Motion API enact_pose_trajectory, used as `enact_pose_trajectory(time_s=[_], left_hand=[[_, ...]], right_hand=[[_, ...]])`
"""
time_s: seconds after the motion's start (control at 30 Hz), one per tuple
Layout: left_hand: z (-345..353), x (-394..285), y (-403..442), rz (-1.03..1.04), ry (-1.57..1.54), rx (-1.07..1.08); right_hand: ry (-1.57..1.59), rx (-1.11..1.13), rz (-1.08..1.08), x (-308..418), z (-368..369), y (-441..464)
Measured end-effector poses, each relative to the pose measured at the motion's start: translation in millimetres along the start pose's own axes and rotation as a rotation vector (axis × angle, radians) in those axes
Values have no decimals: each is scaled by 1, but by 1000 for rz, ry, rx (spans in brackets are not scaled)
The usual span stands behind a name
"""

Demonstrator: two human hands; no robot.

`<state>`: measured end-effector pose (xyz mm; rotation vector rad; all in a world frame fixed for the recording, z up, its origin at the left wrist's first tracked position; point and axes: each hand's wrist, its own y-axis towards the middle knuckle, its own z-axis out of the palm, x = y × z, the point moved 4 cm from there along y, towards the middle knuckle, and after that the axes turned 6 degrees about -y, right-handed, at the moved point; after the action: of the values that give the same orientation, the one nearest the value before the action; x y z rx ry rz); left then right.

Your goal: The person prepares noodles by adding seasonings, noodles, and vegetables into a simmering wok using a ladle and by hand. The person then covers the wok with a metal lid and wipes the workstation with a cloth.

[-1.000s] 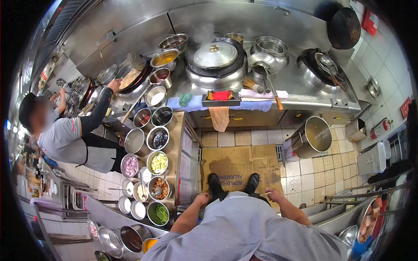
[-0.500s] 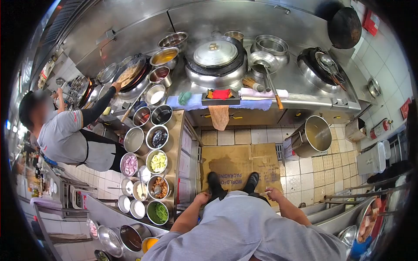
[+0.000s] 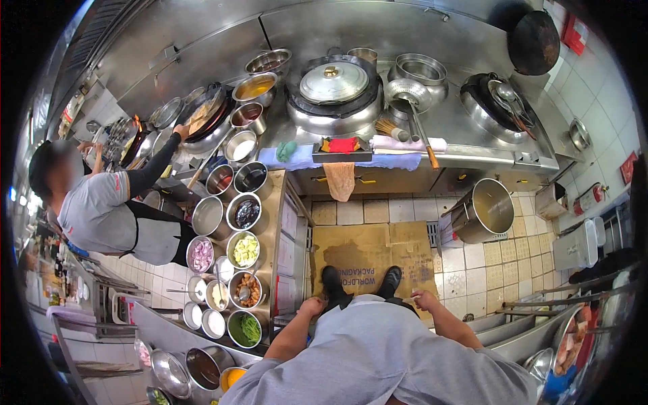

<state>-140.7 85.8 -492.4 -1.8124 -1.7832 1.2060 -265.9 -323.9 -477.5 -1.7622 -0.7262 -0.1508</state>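
My left hand (image 3: 312,307) hangs low beside my left hip, its fingers curled in and no object showing in it. Nearest to it is the steel counter holding pots of ingredients, among them chopped greens (image 3: 250,329) and browned chunks (image 3: 248,290). On the other side, my right hand (image 3: 425,301) is held by my right hip with the fingers bent together, and nothing shows between them. Below both hands a flattened cardboard sheet (image 3: 378,246) lies under my shoes.
Ahead, a lidded wok (image 3: 334,82) sits on the stove. A ladle handle (image 3: 432,158) sticks out past the stove's front edge. A tall stockpot (image 3: 482,212) stands on the tiles to the right. At left, a co-worker (image 3: 111,209) reaches into another wok (image 3: 209,111).
My hands stay almost where they were. The co-worker's hand at the wok has shifted slightly, and flames now show at a burner farther left.
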Motion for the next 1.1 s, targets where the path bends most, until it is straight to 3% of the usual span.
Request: enact_pose_trajectory(time_s=[0.13, 0.63, 0.93, 1.0, 1.1], left_hand=[[-5, -3, -9, -47, -46, -62], [5, -2, 3, 113, -111, 32], [0, 5, 3, -68, -16, -30], [5, 4, 5, -6, -120, 56], [4, -1, 2, 44, -145, 16]], right_hand=[[-44, -21, -18, 2, -1, -4], [4, -6, -29, 0, -1, 2], [-18, -14, -34, -1, -1, 1], [-60, -25, -25, 2, -2, -1], [-21, -12, -4, 0, -1, 1]])
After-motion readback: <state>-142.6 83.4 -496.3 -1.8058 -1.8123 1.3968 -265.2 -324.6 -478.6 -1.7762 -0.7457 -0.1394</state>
